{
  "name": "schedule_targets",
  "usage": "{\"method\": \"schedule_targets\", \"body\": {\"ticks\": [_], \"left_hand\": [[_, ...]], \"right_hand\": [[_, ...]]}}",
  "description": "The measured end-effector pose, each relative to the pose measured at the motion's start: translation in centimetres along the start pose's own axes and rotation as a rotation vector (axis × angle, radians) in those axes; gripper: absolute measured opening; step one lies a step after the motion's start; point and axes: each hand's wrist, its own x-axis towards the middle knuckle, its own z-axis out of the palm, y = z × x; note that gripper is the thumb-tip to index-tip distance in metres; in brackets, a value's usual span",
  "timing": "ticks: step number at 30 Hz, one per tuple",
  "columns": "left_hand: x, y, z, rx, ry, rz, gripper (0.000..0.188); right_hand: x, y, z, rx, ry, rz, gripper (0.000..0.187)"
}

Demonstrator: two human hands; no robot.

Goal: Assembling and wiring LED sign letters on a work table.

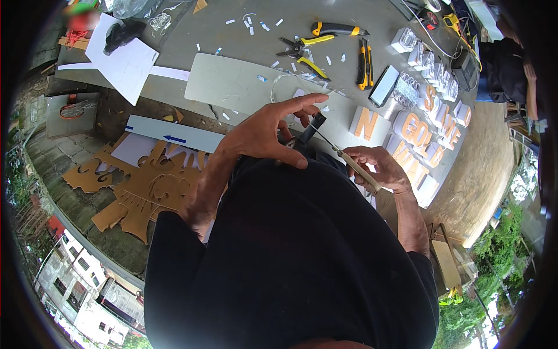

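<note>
My left hand is curled in front of my body, its thumb and fingers closed about a black strap-like piece. Part of that piece is hidden behind the fingers, so its kind is unclear. From the right, my right hand grips a slim tool with a beige handle. The tool's thin dark shaft points up and left, its tip at or very near the black piece; whether they touch cannot be made out. Both hands are above the near edge of the grey worktable.
Wire strippers, black-and-yellow pliers, a utility knife and a phone lie on the table. Raised letters fill its right side. Cut brown boards lie at the left. A person stands at the far right.
</note>
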Motion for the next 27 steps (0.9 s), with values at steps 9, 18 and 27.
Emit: {"method": "schedule_targets", "body": {"ticks": [9,18,27], "left_hand": [[0.1,-0.2,-0.1,-0.044,-0.031,-0.036,0.119],[-0.1,-0.3,0.0,-0.052,-0.029,-0.057,0.120],[0.0,-0.3,-0.1,-0.070,-0.044,-0.080,0.121]], "right_hand": [[0.6,-0.4,0.2,-0.018,-0.019,-0.004,0.061],[1.2,-0.6,0.5,-0.060,-0.018,-0.070,0.053],[1.0,-0.8,0.7,-0.083,0.015,-0.029,0.052]]}}
